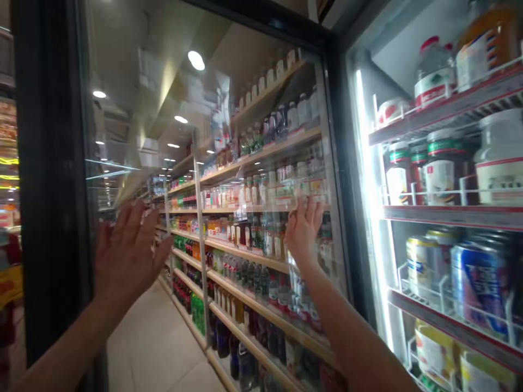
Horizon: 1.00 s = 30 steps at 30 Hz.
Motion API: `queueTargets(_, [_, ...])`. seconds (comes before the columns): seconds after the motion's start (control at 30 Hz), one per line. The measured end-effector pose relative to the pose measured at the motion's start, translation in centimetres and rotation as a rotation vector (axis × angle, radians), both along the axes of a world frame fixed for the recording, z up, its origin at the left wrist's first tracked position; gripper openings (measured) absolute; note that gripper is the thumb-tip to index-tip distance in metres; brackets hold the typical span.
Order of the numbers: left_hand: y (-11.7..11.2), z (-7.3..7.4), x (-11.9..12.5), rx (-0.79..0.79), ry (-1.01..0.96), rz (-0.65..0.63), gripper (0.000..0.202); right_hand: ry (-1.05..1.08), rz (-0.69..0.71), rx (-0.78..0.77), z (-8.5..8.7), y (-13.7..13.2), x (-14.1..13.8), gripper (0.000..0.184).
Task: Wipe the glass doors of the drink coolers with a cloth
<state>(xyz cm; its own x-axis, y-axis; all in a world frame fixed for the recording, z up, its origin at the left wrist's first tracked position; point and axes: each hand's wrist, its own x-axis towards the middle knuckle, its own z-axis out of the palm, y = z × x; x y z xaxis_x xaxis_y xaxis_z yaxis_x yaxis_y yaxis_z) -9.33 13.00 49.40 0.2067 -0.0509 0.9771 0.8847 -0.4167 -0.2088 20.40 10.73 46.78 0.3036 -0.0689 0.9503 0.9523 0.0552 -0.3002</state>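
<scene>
A glass door [171, 179] with a dark frame stands swung out from a lit drinks fridge. My left hand [128, 256] is raised before the left part of the pane, fingers spread, slightly blurred, holding nothing. Whether it touches the glass I cannot tell. Farther right, my right hand [304, 231] reaches up to the pane with its fingers apart and seems to rest on it. It holds nothing either. Shelves of bottles appear in the glass behind both hands, seen through it or mirrored in it.
On the right, fridge shelves [445, 218] with wire rails hold bottles, jars and drink cans [480, 286]. A bright light strip [370, 218] runs up the fridge's inner edge. The door's thick dark edge [51, 179] stands at the left, with store goods beyond it.
</scene>
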Motion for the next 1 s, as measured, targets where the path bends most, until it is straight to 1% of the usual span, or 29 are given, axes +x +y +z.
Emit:
queueTargets(0.03, [0.1,0.0,0.0,0.010,0.001,0.002,0.059,-0.064,0.020,-0.027,-0.1,0.0,0.0,0.039])
queueTargets(0.13, [0.3,0.0,-0.1,0.041,0.007,0.009,0.059,-0.474,0.093,-0.156,-0.9,-0.2,-0.7,0.036])
queueTargets(0.17, [0.4,0.0,-0.1,0.046,0.009,0.014,0.059,-0.518,0.091,-0.169,-1.0,-0.3,-0.6,0.038])
queueTargets(0.2, [0.4,0.0,-0.1,0.045,0.015,0.020,0.060,-0.475,0.071,-0.158,-1.0,-0.4,-0.2,0.039])
queueTargets(0.3, [0.3,0.0,-0.2,0.040,0.029,0.039,0.059,-0.120,-0.009,-0.066,-1.1,-0.4,0.7,0.041])
queueTargets(0.33, [0.3,0.0,-0.1,0.043,0.031,0.044,0.059,-0.083,-0.010,-0.057,-1.3,-0.3,0.7,0.040])
queueTargets(0.37, [0.2,0.0,-0.1,0.047,0.032,0.048,0.058,-0.134,0.010,-0.068,-1.6,-0.3,0.5,0.038])
queueTargets(0.47, [0.0,0.0,0.0,0.039,0.031,0.074,0.057,-0.511,0.113,-0.145,-2.8,-0.3,0.1,0.037])
queueTargets(0.5, [-0.1,0.0,0.0,0.029,0.031,0.087,0.057,-0.550,0.121,-0.150,-3.0,-0.3,0.4,0.039])
queueTargets(0.53, [-0.2,0.0,0.0,0.020,0.032,0.099,0.057,-0.504,0.107,-0.136,-3.1,-0.4,1.0,0.041])
queueTargets(0.63, [-0.4,0.0,0.1,-0.003,0.028,0.111,0.055,-0.126,0.015,-0.045,-2.9,-0.7,2.9,0.041])
queueTargets(0.67, [-0.5,0.0,0.1,-0.008,0.023,0.106,0.055,-0.071,0.007,-0.035,-2.9,-0.8,3.1,0.039])
queueTargets(0.7, [-0.5,0.0,0.1,-0.013,0.017,0.099,0.054,-0.094,0.020,-0.047,-3.0,-0.9,3.0,0.037])
queueTargets(0.8, [-0.2,0.0,0.1,-0.022,0.003,0.072,0.054,-0.435,0.131,-0.165,-4.0,-1.1,1.3,0.033])
queueTargets(0.83, [-0.1,0.0,0.1,-0.024,0.003,0.062,0.054,-0.506,0.157,-0.186,-4.3,-1.1,0.8,0.035])
queueTargets(0.87, [0.1,0.0,0.1,-0.024,0.005,0.050,0.054,-0.511,0.166,-0.187,-4.5,-1.0,0.5,0.038])
queueTargets(0.9, [0.2,0.0,0.1,-0.023,0.009,0.038,0.054,-0.454,0.155,-0.168,-4.5,-0.8,0.3,0.040])
queueTargets(1.0, [1.0,0.0,0.1,-0.021,0.014,0.020,0.054,-0.201,0.077,-0.078,-4.0,-0.2,-0.7,0.041])
